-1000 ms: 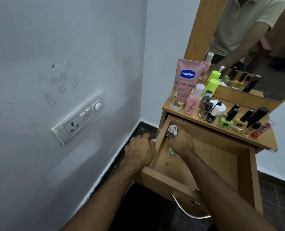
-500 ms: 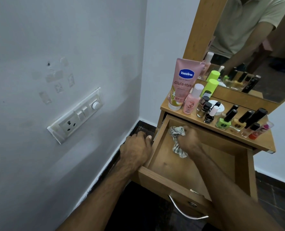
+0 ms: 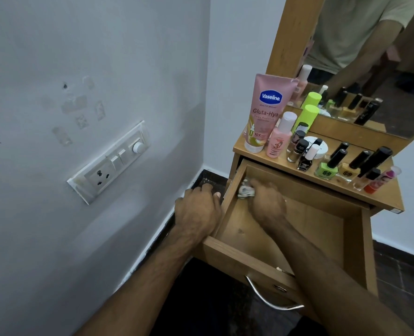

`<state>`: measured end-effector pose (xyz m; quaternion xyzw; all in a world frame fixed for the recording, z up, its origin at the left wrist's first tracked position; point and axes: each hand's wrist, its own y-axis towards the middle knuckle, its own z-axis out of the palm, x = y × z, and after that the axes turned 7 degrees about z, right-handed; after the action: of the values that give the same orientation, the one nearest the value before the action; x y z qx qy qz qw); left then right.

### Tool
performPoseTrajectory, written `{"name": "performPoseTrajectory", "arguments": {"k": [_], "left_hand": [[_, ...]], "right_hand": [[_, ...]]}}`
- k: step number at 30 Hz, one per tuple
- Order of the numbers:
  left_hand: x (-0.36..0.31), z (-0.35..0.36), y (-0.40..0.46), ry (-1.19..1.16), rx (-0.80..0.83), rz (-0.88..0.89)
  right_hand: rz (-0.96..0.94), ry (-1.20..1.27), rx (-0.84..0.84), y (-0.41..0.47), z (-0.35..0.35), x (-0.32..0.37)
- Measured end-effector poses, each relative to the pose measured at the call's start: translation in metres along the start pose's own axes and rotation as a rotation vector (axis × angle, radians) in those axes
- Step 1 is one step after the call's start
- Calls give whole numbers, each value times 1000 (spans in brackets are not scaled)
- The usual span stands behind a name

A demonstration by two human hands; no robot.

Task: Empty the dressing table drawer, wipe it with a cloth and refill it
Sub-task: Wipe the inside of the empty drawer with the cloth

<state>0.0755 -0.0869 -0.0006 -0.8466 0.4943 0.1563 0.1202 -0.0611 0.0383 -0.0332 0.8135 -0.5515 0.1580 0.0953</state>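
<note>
The drawer (image 3: 295,229) is standing pulled well out of the table (image 3: 385,202) and looks empty except for the cloth (image 3: 245,190), which is lying bunched in its far left corner. The right hand (image 3: 266,204) is closing over the cloth and pressing it against the wood, while the left hand (image 3: 197,210) is curling over the drawer's left wall, apparently steadying it. With the drawer this far out and weight bearing down near the back, it is likely to tip or slide off its runners if the steadying hand is letting go. A wide sweep of the right arm is also risking a knock against the bottles crowding the table edge just above; the nail polishes (image 3: 327,166) are standing close to the lip and could drop into the drawer. The tall pink tube (image 3: 265,112) is reading "Vaseline", "Gluta-Hya" and "10X". The small pink bottle (image 3: 280,139) beside it is carrying print too small to read, and the dark polish bottles are showing labels that are not legible. The green polish bears only a round logo.
</note>
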Motion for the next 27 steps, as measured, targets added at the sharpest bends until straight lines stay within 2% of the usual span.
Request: {"name": "performPoseTrajectory", "arguments": {"k": [2, 5, 8, 10, 13, 20, 23, 27], "left_hand": [[0, -1, 0, 52, -41, 51], [-2, 0, 0, 82, -51, 136], [-4, 0, 2, 98, -46, 240], [-6, 1, 3, 138, -41, 276], [-7, 2, 5, 202, -39, 283], [-9, 1, 3, 293, -68, 279], [-8, 0, 5, 251, -55, 319], [-7, -2, 5, 259, -10, 360]], "right_hand": [[-96, -77, 81, -1, 2, 6], [-247, -49, 243, -6, -16, -1], [-526, -96, 500, -26, -34, -3], [-617, -71, 625, -38, -35, -5], [-498, 37, 764, -49, -30, -5], [-277, 159, 915, -48, -23, -2], [-297, 71, 925, -49, -33, -1], [-253, -216, 952, -51, -58, -24]]}}
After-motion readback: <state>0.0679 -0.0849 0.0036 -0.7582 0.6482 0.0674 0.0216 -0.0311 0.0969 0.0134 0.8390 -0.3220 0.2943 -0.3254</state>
